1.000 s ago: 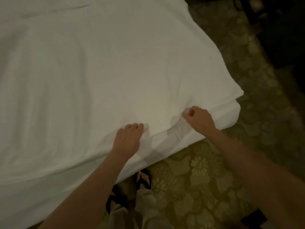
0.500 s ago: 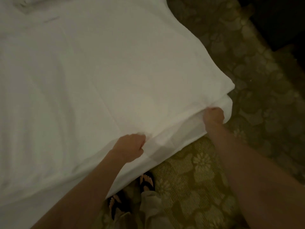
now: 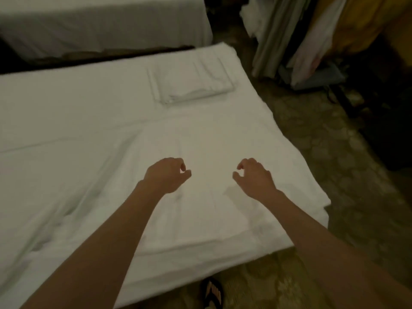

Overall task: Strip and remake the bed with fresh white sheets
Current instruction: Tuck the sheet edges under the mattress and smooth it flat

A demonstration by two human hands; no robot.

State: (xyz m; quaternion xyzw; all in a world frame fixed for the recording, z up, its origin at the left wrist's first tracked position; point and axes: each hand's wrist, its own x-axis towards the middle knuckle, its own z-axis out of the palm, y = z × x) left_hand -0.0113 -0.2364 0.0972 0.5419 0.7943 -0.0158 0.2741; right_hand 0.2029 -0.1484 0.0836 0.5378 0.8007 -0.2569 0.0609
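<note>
A white sheet (image 3: 89, 157) lies spread over the bed, with soft wrinkles on its left half and its near edge hanging over the mattress side. A folded stack of white linen (image 3: 191, 79) rests on the far right part of the bed. My left hand (image 3: 167, 175) hovers over the middle of the sheet with fingers loosely curled and holds nothing. My right hand (image 3: 254, 177) hovers beside it, a hand's width to the right, fingers apart and empty. Both forearms reach in from the bottom of the view.
A second bed (image 3: 100, 25) covered in white stands beyond a dark gap at the top left. Hanging fabrics and curtains (image 3: 312, 34) crowd the upper right. Patterned carpet (image 3: 334, 175) runs along the bed's right side. My sandalled foot (image 3: 213, 293) shows at the bottom.
Both hands have let go of the sheet's near edge and lifted forward over the bed. The view has tilted up, so the folded linen and second bed now show.
</note>
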